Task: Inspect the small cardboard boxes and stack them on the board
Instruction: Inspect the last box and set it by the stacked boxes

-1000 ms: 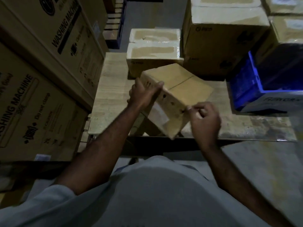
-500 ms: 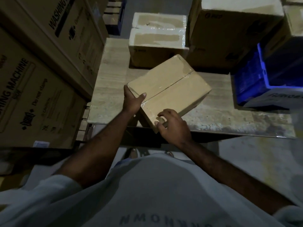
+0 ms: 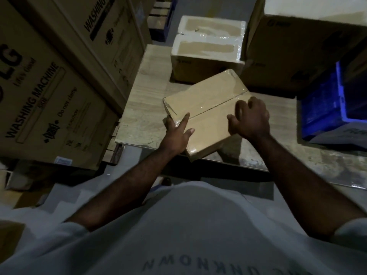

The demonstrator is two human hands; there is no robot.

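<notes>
A small taped cardboard box (image 3: 206,100) lies flat, top face up, over the near edge of the pale wooden board (image 3: 145,108). My left hand (image 3: 177,133) grips its near-left corner, fingers on the top, thumb along the side. My right hand (image 3: 251,120) rests on the top's right half with curled fingers, holding the right edge. Behind it on the board stands another small box (image 3: 206,56) with shiny tape on top.
Large washing machine cartons (image 3: 49,92) form a wall on the left. A big carton (image 3: 297,50) stands at the back right, and a blue crate (image 3: 329,108) sits at the right on the board. Grey floor lies below the board's near edge.
The box was tilted up on edge in my hands; it has been turned and laid flat. My right hand moved from its near corner up onto the top's right half.
</notes>
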